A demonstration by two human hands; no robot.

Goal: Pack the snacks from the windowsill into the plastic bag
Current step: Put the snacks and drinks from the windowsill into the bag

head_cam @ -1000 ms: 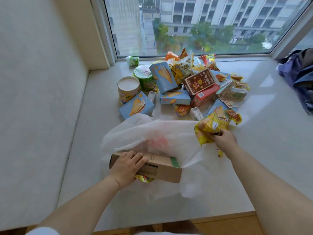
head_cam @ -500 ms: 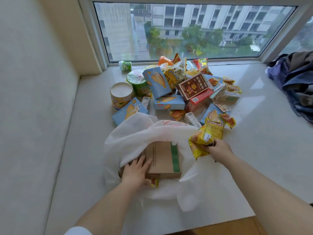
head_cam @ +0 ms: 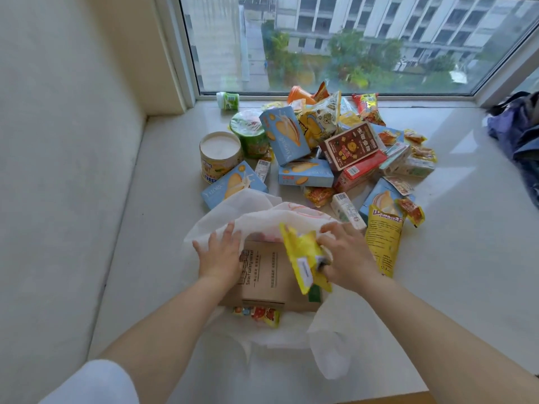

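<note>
Left hand (head_cam: 219,256) flat on the edge of the white plastic bag (head_cam: 262,220), fingers spread and straight, resting partly over the brown cardboard box (head_cam: 267,275) inside the bag's mouth. Right hand (head_cam: 348,258) clamped on a crumpled yellow snack packet (head_cam: 304,258), held over the box at the bag's opening; fingertips of the same hand touching the raised upper flap of the bag. Small colourful candy wrapper (head_cam: 261,313) poking out from under the near edge of the box. Bag spread on the pale windowsill (head_cam: 163,199), just in front of the snack pile. Tall yellow packet (head_cam: 383,240) lying on the windowsill just right of the right hand. Behind the bag, a heap of snacks: 3 blue biscuit boxes, 1 of them (head_cam: 232,183) touching the bag's far edge, a round tin with a white lid (head_cam: 220,156), a green cup (head_cam: 250,135), a dark red box with a lion (head_cam: 351,145). Dark blue clothing (head_cam: 516,135) bunched at the far right by the window (head_cam: 350,42).
</note>
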